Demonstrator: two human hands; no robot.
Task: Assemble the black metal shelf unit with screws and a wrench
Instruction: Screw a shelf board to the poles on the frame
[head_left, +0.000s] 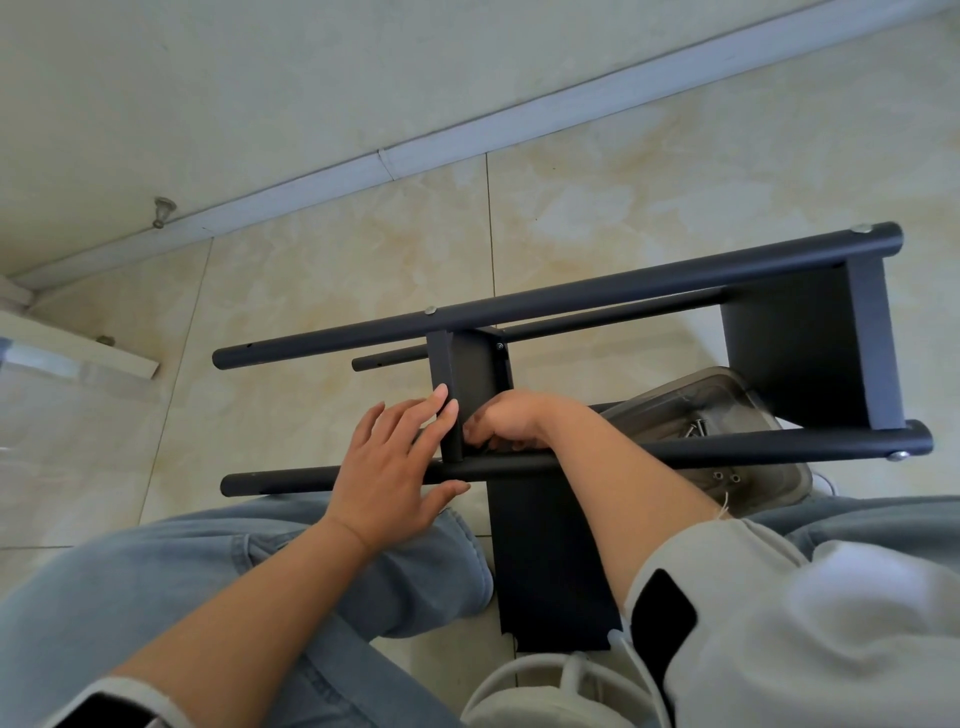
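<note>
Tray (769, 410) behind shelf frame (571, 291); loose panel (545, 561) underneath.

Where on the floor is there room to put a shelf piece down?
Bare tile lies beyond the far black pole, up to the white baseboard, and left of the pole ends toward the wall. It is crowded near the hands, left hand and right hand, and by the clear screw box on the right.

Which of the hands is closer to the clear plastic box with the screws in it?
The right hand. It works at the middle shelf panel, just left of the clear plastic box. The left hand rests farther left on the near tube, past the panel.
</note>
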